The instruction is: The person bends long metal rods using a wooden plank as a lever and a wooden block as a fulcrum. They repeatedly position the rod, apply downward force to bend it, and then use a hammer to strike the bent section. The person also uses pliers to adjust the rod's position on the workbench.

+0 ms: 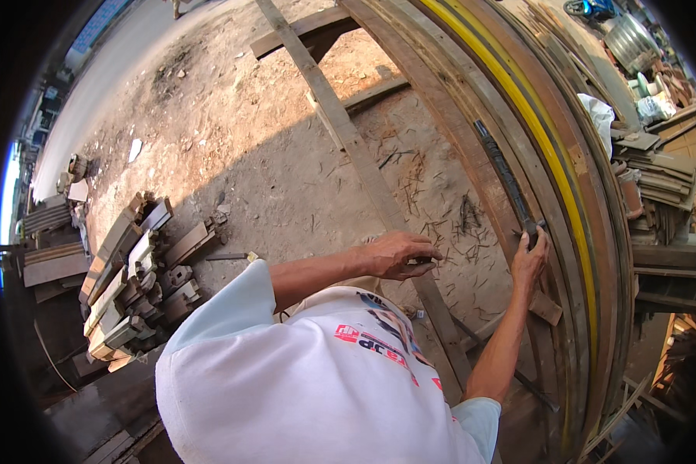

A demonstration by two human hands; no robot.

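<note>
My right hand is closed at the near end of a long dark metal bar-like tool. The tool lies lengthwise along the long wooden boards on my right; its far end is narrow, and its exact kind is not clear. My left hand hangs in front of me above a narrow plank, its fingers curled. Something small and dark shows at those fingertips, too small to name. A yellow strip runs along the boards beyond the tool.
Stacked short wood offcuts lie on the ground at left, with a hammer-like tool beside them. Loose nails or splinters litter the dirt between plank and boards. At right stand more timber, a white bag and a metal drum.
</note>
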